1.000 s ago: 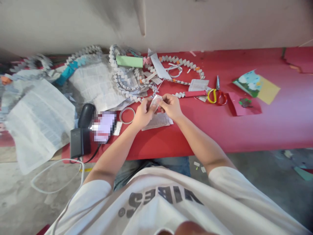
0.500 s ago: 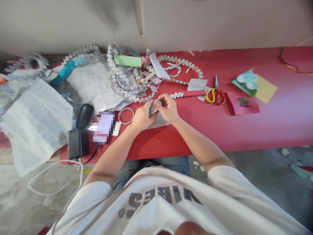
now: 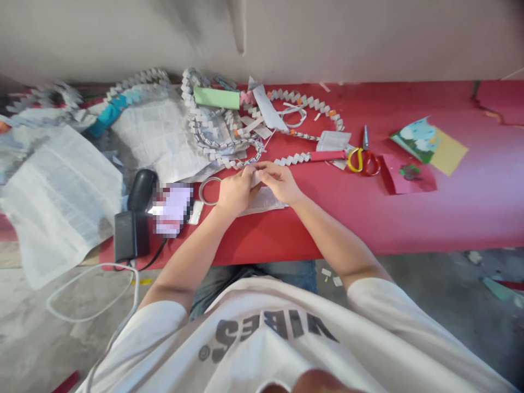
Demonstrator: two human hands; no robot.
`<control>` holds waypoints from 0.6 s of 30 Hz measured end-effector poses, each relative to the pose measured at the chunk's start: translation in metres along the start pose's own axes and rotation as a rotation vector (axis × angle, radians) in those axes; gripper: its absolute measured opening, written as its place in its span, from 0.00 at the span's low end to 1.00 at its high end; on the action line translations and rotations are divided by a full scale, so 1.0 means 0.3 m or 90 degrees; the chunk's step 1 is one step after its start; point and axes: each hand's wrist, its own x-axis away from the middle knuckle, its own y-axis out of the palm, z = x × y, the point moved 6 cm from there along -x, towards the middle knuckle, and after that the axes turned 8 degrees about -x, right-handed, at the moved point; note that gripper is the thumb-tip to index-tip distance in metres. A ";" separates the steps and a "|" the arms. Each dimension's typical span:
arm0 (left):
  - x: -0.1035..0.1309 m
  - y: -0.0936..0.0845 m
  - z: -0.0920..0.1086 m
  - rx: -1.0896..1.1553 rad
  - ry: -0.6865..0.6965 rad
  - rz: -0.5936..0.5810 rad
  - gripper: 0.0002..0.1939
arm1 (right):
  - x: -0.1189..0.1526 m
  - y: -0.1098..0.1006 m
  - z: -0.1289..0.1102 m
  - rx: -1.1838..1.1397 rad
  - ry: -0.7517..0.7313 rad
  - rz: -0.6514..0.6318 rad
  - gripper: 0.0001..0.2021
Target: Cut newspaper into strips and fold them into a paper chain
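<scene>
Both my hands meet over the red table (image 3: 270, 240), pinching a small folded piece of paper (image 3: 256, 178). My left hand (image 3: 237, 191) is closed on its left side, and my right hand (image 3: 281, 181) grips it with thumb and fingers from the right. Beneath and between the hands lies a flat printed paper strip (image 3: 266, 201). A zigzag folded-paper chain (image 3: 292, 159) with a pink end piece (image 3: 327, 156) lies just behind the right hand. Left of my left hand is a roll of tape or ring (image 3: 208, 191), partly covered.
Scissors (image 3: 365, 153) and coloured cards (image 3: 415, 141) lie to the right. Paper chains (image 3: 196, 123) and printed sheets (image 3: 61, 191) cover the back left. A phone (image 3: 174, 210), black adapter (image 3: 130, 237), black case (image 3: 142, 190) and white cable (image 3: 92, 319) are at left.
My fingers have shifted around the small paper and now cover more of it. My right fingers have flattened over toward my left hand. The view has moved slightly.
</scene>
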 end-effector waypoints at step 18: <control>0.011 0.040 -0.064 0.472 -0.116 0.106 0.47 | 0.020 0.029 -0.007 -0.011 -0.046 0.022 0.22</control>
